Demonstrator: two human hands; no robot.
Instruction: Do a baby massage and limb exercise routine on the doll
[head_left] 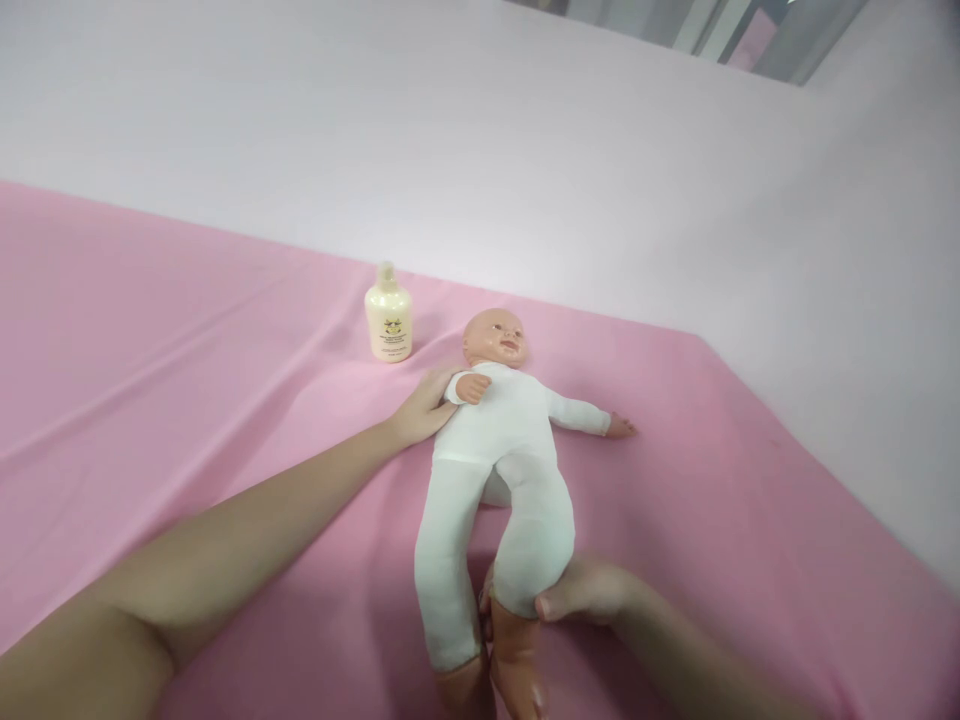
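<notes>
A baby doll (495,425) in white cloth lies on its back, its head away from me and tilted to the right. My left hand (427,405) is closed around the doll's bent arm at the left side of its chest; part of the fingers is hidden behind that arm. Lower down, my right hand (585,588) grips the doll's lower leg on the right side, thumb in front and fingers passing behind the leg. That leg is bent a little at the knee, while the other one lies nearly straight. The doll's other arm stretches out to the right.
A pale yellow bottle (390,325) with a cow-face label stands upright left of the doll's head. Under everything lies a pink cloth (225,350) with some creases. Beyond its far edge rises a white wall (337,130), with grey panels (675,22) at the top right.
</notes>
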